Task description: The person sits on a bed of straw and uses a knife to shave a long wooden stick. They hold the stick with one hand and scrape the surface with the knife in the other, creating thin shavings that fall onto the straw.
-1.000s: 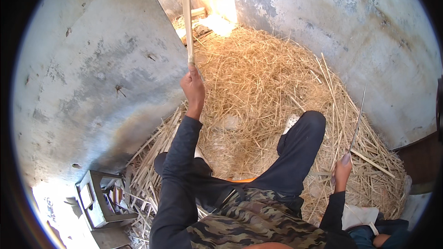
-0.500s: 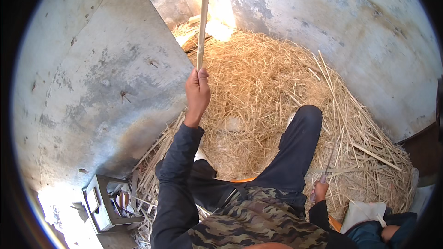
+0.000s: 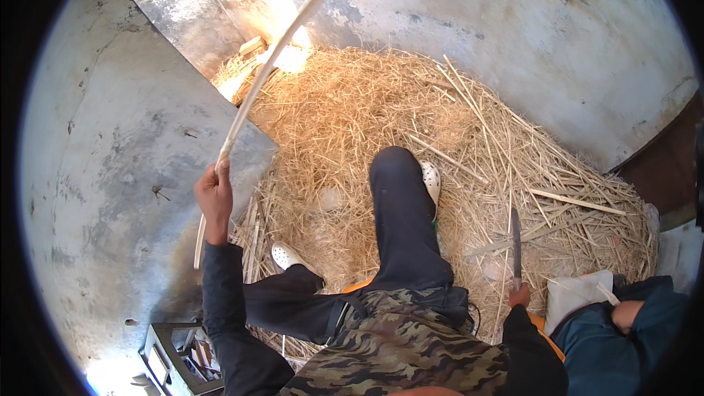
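My left hand (image 3: 215,198) is closed round a long pale strip (image 3: 255,92), which looks like split bamboo. The strip slants up to the right with a slight bend, and its short lower end sticks out below my fist. In my right hand (image 3: 519,295), low on the right, is the handle of a knife (image 3: 516,246). Its dark, straight blade points away from me, well apart from the strip. Under both hands spreads a layer of straw-like shavings (image 3: 345,117), with loose strips (image 3: 579,202) lying on the right.
Grey, stained walls (image 3: 469,22) stand behind and on the left (image 3: 110,176). An open box of small items (image 3: 194,356) is at lower left. A person in teal clothing (image 3: 609,345) sits close on my right beside a white sack (image 3: 576,295). My knee (image 3: 396,165) rises in the middle.
My left hand has moved left and lower; the strip now leans right instead of standing nearly upright. The knife has turned so its blade shows broader. My view has shifted too.
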